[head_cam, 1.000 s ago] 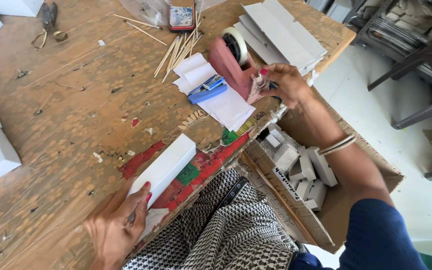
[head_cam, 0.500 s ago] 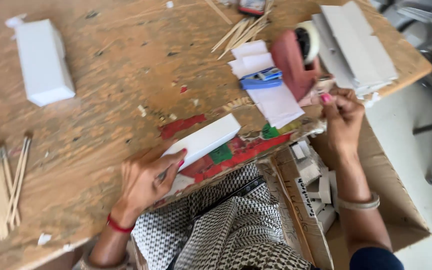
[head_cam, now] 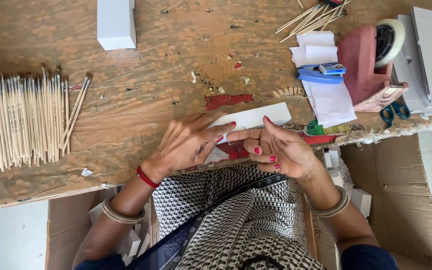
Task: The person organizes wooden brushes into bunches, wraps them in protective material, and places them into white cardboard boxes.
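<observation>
A person's left hand [head_cam: 188, 142] rests with fingers spread flat on a long white box [head_cam: 253, 118] at the worn wooden table's [head_cam: 166, 75] edge, while the right hand [head_cam: 281, 147], fingers loosely curled, touches the box's near side with its fingertips, grasping nothing. A row of paintbrushes [head_cam: 23, 120] lies well left of the fingers; a red tape dispenser [head_cam: 371, 65] sits beyond them to the right.

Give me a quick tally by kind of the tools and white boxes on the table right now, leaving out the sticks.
White boxes: 2, one upright at the top edge, one long one lying under the left hand and right hand
Tape dispenser: 1
Blue stapler: 1
Scissors, green-handled: 1
Stacks of flat white sheets: 1
Total: 6
</observation>
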